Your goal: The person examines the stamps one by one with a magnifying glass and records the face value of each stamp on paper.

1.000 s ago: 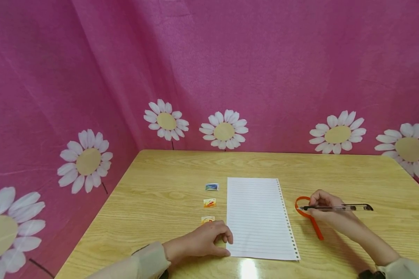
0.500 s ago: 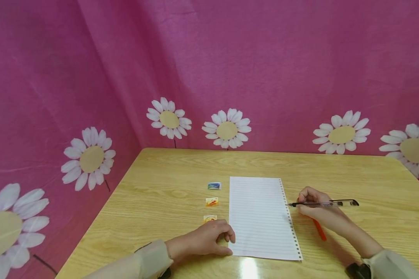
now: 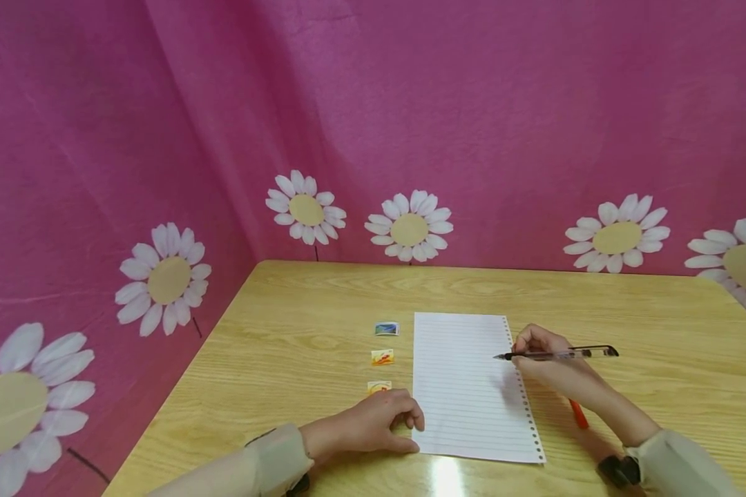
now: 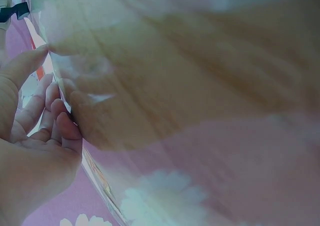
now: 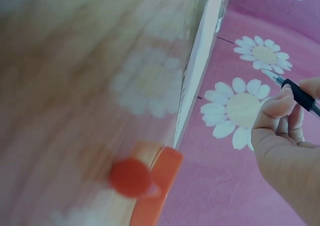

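A gel pen with a clear barrel and black grip lies between the fingers and thumb of my right hand. Its tip hovers above the right part of a lined sheet of paper; the right wrist view shows the uncapped tip of the pen off the surface. My left hand rests at the sheet's lower left edge, fingers loosely bent, fingertips touching the paper. Beneath my right forearm shows the red handle of what looks like a magnifying glass, its ring mostly hidden.
Left of the sheet, three small stamp-like pictures stand in a column: a blue one, an orange one and a yellow one partly behind my left hand. A pink flowered curtain hangs behind the wooden table.
My right hand has moved left with the pen, from over the red ring to over the sheet's right edge. The left hand stays at the paper; the whole view shifts slightly.
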